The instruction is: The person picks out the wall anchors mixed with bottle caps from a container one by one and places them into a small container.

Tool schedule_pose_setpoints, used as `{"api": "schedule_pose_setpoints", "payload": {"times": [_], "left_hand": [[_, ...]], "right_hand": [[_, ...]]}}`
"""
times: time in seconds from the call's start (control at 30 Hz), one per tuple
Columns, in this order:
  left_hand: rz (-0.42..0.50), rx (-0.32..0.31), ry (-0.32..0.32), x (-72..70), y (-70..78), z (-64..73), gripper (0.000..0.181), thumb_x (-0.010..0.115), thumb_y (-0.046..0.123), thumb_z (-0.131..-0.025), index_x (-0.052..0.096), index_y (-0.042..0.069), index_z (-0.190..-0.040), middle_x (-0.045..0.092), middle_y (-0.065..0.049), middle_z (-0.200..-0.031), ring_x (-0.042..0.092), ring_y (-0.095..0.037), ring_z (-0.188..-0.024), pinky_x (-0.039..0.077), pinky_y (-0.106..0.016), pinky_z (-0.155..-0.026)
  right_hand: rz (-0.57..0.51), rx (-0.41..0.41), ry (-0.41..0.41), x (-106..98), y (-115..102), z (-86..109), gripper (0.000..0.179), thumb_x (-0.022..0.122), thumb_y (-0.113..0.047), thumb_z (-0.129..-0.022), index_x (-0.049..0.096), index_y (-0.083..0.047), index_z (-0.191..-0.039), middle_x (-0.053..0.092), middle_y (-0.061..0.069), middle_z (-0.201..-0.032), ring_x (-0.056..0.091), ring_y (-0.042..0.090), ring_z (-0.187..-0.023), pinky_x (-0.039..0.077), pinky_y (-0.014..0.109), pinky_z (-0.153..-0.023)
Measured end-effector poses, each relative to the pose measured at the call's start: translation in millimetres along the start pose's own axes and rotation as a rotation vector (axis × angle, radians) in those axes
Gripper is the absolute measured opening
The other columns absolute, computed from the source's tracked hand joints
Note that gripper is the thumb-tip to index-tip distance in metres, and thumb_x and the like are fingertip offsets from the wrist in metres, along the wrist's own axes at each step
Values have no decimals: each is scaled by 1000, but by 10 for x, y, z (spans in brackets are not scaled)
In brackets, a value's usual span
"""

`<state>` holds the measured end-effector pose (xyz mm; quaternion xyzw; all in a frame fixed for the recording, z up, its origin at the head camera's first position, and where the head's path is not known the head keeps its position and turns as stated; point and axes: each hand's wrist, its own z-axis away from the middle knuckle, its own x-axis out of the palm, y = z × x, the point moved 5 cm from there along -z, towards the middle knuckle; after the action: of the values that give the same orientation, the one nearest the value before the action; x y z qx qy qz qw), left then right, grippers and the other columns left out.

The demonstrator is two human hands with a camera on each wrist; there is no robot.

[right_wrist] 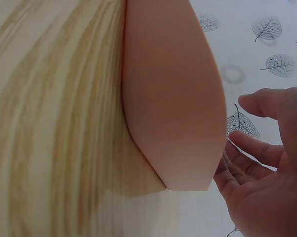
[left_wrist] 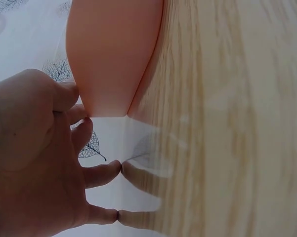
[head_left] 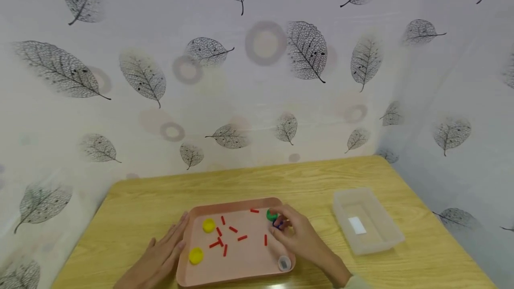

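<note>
A pink tray (head_left: 241,274) lies on the table, holding several short red sticks (head_left: 242,238) and two yellow round pieces (head_left: 196,256). My left hand (head_left: 160,258) rests against the tray's left side with fingers straight; in the left wrist view its fingertips touch the wall's edge and the table. Over the tray's right side reaches my right hand (head_left: 299,235), its fingers bent beside a green round piece (head_left: 271,215) and a small dark blue piece (head_left: 278,225). The right wrist view shows the thumb apart from the fingers, whose tips are partly hidden behind the tray wall (right_wrist: 173,98).
A translucent plastic box (head_left: 375,244) with a white label stands right of the tray. In the tray's near right corner is a small white round item (head_left: 284,263) with a grey square. A leaf-patterned wall covering (head_left: 257,101) rises behind the wooden table (head_left: 160,191).
</note>
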<state>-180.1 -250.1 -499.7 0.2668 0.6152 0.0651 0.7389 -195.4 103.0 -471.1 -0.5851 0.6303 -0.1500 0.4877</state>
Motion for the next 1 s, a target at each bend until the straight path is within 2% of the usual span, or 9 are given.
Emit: {"api": "schedule_pose_setpoints", "payload": {"times": [0.1,0.33,0.5,0.7,0.87,1.0], "left_hand": [[-3,-16,-7,-5,4,7,60,24,51,-112,4,36,-166,9,1,-171,24,-41,-152,12,-85,-105],[3,3,32,-30,38,-11,59,28,47,-113,8,33,-166,12,-1,-171,25,-41,-151,13,-85,-104],[19,34,52,-36,55,-12,58,31,43,-113,12,30,-167,15,-3,-171,28,-46,-149,14,-86,-103],[31,45,65,-54,59,-4,58,32,40,-114,13,29,-167,15,-1,-170,27,-48,-149,11,-87,-102],[51,43,54,-23,35,1,58,31,40,-114,10,30,-167,15,-3,-170,26,-49,-149,9,-87,-102],[58,15,30,10,-4,17,59,30,43,-113,7,33,-167,13,-1,-170,24,-47,-150,9,-87,-103]], "right_hand": [[36,-39,1,33,8,9,36,76,8,-86,63,-1,-119,67,17,-102,67,18,-83,61,32,-72],[184,-26,-64,91,8,1,35,79,5,-83,61,3,-113,64,10,-94,63,20,-82,57,24,-72],[359,34,-187,154,-7,14,35,77,-1,-88,57,1,-117,60,6,-102,55,11,-83,53,21,-73],[468,81,-267,234,-20,7,28,73,-9,-94,56,-2,-115,58,3,-105,49,5,-78,50,19,-69],[591,20,-295,326,-37,6,27,74,-14,-93,60,1,-110,54,2,-103,48,5,-78,51,18,-71],[678,-64,-255,362,-79,11,26,77,-15,-90,61,0,-103,48,0,-97,44,6,-77,49,17,-67]]}}
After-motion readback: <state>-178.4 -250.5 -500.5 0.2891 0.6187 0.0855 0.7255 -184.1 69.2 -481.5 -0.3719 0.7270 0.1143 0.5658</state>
